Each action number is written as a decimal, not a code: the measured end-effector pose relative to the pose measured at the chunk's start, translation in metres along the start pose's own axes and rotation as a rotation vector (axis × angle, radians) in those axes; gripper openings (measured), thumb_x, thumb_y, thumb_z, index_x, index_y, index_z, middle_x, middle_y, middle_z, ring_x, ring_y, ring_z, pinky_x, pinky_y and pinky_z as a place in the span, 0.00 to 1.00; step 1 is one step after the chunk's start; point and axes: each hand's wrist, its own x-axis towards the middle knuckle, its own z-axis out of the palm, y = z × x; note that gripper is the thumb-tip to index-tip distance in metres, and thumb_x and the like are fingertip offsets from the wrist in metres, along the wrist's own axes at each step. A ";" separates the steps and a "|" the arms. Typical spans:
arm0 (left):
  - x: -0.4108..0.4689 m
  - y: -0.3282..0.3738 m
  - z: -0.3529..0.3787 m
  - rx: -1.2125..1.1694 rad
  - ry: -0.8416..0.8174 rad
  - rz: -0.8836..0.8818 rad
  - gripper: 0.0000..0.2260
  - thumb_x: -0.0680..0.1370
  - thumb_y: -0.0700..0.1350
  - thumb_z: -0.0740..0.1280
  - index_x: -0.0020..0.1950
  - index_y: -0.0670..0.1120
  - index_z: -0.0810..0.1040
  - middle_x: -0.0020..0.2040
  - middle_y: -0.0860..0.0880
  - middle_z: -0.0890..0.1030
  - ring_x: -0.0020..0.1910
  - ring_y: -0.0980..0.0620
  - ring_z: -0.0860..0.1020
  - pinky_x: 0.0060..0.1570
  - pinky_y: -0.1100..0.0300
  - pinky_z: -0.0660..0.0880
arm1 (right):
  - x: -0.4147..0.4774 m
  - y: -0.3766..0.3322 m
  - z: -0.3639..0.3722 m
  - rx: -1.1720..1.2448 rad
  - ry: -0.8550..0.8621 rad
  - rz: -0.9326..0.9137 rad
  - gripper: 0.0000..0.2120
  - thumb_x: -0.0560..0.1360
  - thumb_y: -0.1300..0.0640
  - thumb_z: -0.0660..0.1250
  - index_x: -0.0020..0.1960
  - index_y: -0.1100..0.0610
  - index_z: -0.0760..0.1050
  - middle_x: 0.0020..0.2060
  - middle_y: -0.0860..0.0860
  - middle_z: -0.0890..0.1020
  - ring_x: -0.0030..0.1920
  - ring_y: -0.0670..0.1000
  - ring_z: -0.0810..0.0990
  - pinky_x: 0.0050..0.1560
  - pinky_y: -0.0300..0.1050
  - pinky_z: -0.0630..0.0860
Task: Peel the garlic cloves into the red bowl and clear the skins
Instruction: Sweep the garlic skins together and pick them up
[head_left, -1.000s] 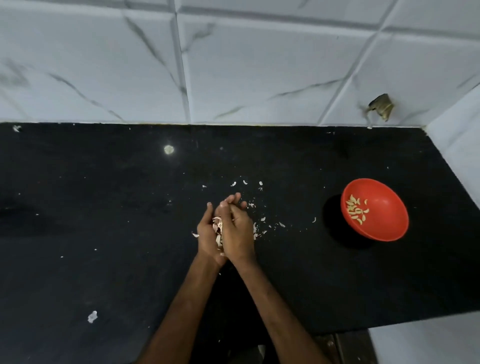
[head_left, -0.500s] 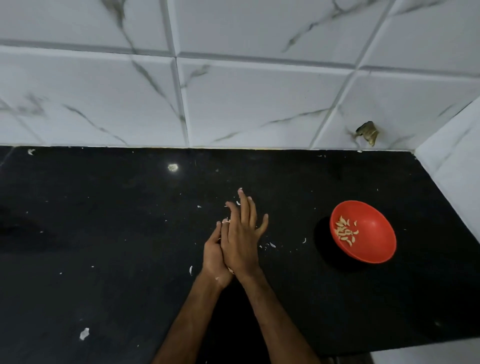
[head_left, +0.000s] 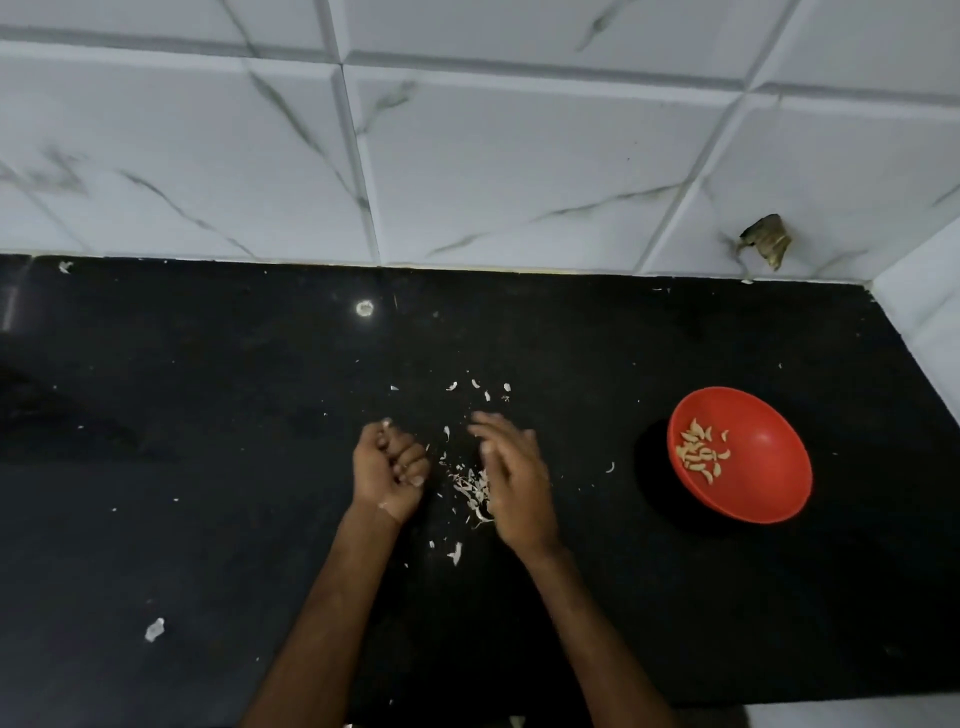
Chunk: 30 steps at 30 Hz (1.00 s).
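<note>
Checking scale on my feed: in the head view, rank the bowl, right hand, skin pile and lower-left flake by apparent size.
1. bowl
2. right hand, close behind; possibly nearer the camera, so unsure
3. skin pile
4. flake

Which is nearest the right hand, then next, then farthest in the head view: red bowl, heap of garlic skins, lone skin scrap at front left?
1. Heap of garlic skins: just beside the right hand, on its left.
2. Red bowl: off to the right, apart from it.
3. Lone skin scrap: far off at front left.
</note>
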 end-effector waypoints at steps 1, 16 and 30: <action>0.003 0.010 -0.008 -0.057 -0.020 0.004 0.17 0.72 0.45 0.60 0.24 0.51 0.63 0.20 0.54 0.59 0.21 0.58 0.51 0.18 0.67 0.50 | -0.001 0.019 -0.018 -0.126 0.053 0.031 0.20 0.84 0.50 0.54 0.69 0.53 0.77 0.73 0.44 0.73 0.77 0.44 0.64 0.78 0.62 0.56; 0.006 0.082 -0.108 -0.366 -0.267 -0.024 0.15 0.78 0.42 0.62 0.31 0.48 0.68 0.25 0.53 0.66 0.23 0.59 0.58 0.19 0.64 0.60 | -0.075 -0.014 0.065 -0.654 -0.462 -0.186 0.52 0.75 0.24 0.53 0.83 0.60 0.43 0.82 0.54 0.40 0.82 0.50 0.37 0.81 0.50 0.42; 0.003 0.090 -0.100 -0.346 -0.209 0.004 0.15 0.78 0.44 0.60 0.30 0.50 0.67 0.24 0.54 0.64 0.22 0.59 0.56 0.18 0.67 0.58 | 0.096 -0.004 0.100 -0.698 0.050 0.361 0.36 0.84 0.40 0.48 0.82 0.64 0.46 0.81 0.63 0.47 0.81 0.62 0.45 0.81 0.60 0.47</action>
